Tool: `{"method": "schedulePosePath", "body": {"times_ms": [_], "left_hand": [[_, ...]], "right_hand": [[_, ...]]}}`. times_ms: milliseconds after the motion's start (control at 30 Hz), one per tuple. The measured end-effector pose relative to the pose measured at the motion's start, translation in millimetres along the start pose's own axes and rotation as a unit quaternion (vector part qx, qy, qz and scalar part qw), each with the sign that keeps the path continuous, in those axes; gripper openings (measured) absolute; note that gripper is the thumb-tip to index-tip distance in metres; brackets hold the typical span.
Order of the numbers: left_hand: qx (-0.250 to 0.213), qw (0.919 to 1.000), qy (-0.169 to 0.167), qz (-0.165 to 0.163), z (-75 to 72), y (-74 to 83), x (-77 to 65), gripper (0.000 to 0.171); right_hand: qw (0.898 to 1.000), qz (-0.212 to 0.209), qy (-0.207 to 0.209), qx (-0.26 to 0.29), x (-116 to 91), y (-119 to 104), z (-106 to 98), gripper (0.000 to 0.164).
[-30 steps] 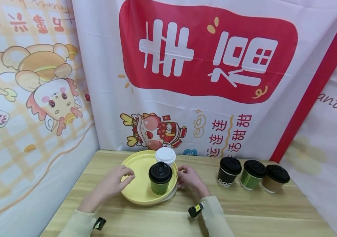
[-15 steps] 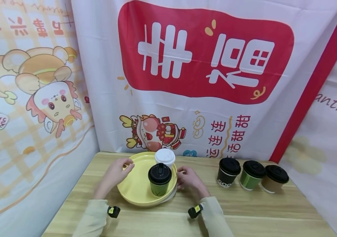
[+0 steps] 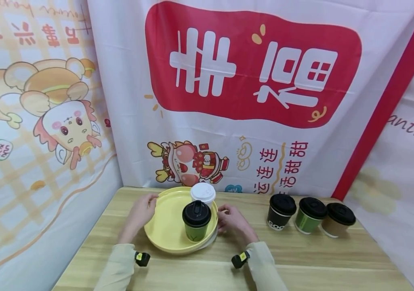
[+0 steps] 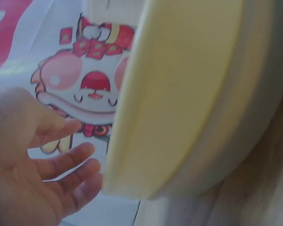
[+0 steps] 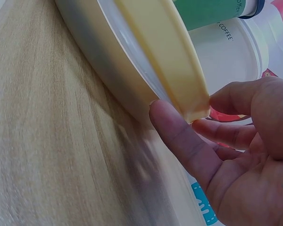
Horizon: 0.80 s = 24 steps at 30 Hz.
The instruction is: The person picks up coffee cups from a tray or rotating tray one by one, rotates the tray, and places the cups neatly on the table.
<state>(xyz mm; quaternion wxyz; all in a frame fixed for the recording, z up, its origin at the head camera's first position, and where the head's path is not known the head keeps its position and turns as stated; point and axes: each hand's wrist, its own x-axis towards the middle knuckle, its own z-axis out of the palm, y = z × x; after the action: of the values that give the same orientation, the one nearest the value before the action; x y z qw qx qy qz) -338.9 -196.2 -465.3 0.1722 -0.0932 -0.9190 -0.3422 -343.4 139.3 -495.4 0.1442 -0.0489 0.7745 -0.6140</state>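
A round yellow tray [image 3: 167, 220] with a raised rim lies on the wooden table, a pale round base [image 3: 208, 241] showing below its right front edge. On its right side stand a green paper cup [image 3: 196, 230] with a black lid and, behind it, a white-lidded white cup [image 3: 203, 193]. My left hand [image 3: 142, 212] is at the tray's left rim. Its fingers are loosely bent in the left wrist view, little fingertip [image 4: 92, 186] beside the rim, thumb apart. My right hand [image 5: 245, 155] pinches the right rim between thumb and fingers, one lower finger against the underside.
A black cup [image 3: 281, 212], a green cup [image 3: 310, 216] and a brown cup [image 3: 337, 220], all with black lids, stand in a row at the table's right. A printed cloth [image 3: 254, 161] hangs behind the table, and another covers the left side.
My left hand has moved back and left from over the tray's left front to its left rim. The right hand stays at the right rim, and the cups keep their places.
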Motion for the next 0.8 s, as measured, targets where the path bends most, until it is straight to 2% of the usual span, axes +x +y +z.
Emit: {"method": "schedulePosePath", "body": {"times_ms": [100,167,467,600,800], "left_hand": [[-0.002,0.9998,0.02,-0.01,-4.7,-6.6,0.3,0.026],[-0.001,0.9996,0.021,-0.017,-7.1,-9.8,-0.5,0.027],[0.022,0.9986,-0.01,-0.048,-7.0,-22.7,-7.7,0.029],[0.02,0.9971,-0.032,-0.066,-4.2,-24.0,-10.8,0.031],[0.007,0.9952,-0.047,-0.086,0.3,-28.9,-12.4,0.032]], "right_hand": [[1.0,-0.005,-0.004,0.001,-1,-1,0,0.025],[1.0,-0.011,-0.005,-0.006,-1,-2,-1,0.026],[1.0,-0.001,-0.008,-0.009,-1,3,-1,0.026],[1.0,0.003,-0.006,-0.013,-2,2,0,0.027],[1.0,-0.006,-0.009,-0.007,-2,0,0,0.027]]}}
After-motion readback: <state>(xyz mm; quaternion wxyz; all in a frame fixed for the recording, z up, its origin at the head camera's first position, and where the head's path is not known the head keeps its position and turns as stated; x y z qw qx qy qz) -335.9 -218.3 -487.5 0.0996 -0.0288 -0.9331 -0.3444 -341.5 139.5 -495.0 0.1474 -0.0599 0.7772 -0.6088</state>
